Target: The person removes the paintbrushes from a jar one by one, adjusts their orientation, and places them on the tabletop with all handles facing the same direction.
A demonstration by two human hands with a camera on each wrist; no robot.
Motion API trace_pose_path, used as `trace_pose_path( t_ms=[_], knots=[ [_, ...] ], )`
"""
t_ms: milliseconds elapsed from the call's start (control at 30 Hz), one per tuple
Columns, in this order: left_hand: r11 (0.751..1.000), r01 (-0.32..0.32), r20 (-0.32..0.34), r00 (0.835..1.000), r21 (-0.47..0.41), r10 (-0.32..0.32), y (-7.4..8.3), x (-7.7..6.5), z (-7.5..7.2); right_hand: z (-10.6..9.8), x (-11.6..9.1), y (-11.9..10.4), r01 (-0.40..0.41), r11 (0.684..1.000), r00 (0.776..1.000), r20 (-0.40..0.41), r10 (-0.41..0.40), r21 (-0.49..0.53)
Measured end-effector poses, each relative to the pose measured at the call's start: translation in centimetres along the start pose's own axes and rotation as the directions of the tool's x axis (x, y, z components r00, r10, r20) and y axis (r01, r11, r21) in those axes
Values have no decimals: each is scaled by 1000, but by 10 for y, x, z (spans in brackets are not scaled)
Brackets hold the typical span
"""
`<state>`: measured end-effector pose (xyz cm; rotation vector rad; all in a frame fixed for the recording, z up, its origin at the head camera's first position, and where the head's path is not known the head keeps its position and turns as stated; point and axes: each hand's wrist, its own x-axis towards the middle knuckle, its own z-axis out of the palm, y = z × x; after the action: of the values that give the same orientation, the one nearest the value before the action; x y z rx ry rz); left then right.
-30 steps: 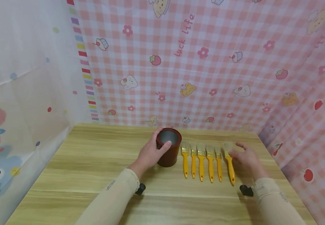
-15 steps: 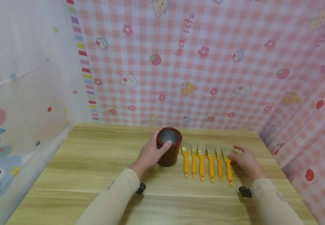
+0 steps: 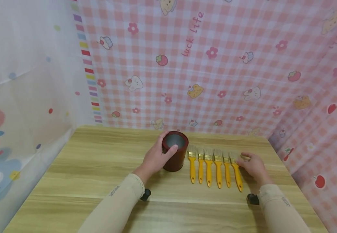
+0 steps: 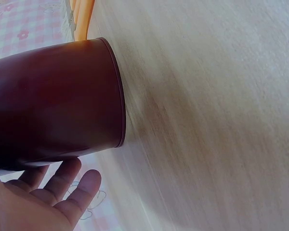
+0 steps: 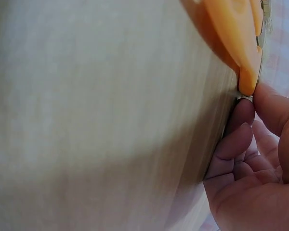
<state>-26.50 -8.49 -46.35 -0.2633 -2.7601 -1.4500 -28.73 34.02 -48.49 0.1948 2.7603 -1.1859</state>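
My left hand [image 3: 155, 158] grips a dark red cylindrical pot [image 3: 176, 160] standing upright on the table. Its thumb lies over the near rim, and its other fingers reach round the far left side. The inside of the pot is grey, with nothing visible in it. In the left wrist view, fingertips touch the wall of the pot [image 4: 62, 96]. To the right lies a row of several flat paintbrushes [image 3: 209, 171], bristles away from me, yellow handles towards me. My right hand [image 3: 254, 166] pinches the rightmost paintbrush [image 3: 238, 179] by its right edge, near the metal band.
The wooden table [image 3: 78, 181] ends against a pink checked cloth [image 3: 171, 74] at the back. More cloth hangs on both sides. Black wrist cameras [image 3: 146, 195] sit under the sleeves.
My right hand has brought the rightmost paintbrush left, close to the row; lately its handle end has swung slightly right. My left hand and the pot have stayed put.
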Motion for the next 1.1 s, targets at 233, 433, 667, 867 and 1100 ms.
trace_pose_path(
  t_ms=[233, 433, 667, 867, 1100],
  knots=[
    [1000, -3, 0, 1000, 10, 3, -1, -1, 1, 2, -1, 0, -17, 1000, 1000, 4, 17, -5],
    [1000, -5, 7, 1000, 16, 5, -1, 0, 1, 2, -3, 0, -35, 999, 999, 4, 35, -17],
    [1000, 2, 18, 1000, 16, -3, 0, 1, 0, 2, -5, -1, -39, 999, 999, 11, 40, -27],
    [1000, -9, 9, 1000, 6, 9, 0, 0, -1, 3, -2, -1, -33, 999, 999, 10, 33, -30],
    [1000, -9, 3, 1000, 2, 9, 1, -1, -1, 1, -1, -2, -38, 999, 999, 20, 39, -23]
  ],
)
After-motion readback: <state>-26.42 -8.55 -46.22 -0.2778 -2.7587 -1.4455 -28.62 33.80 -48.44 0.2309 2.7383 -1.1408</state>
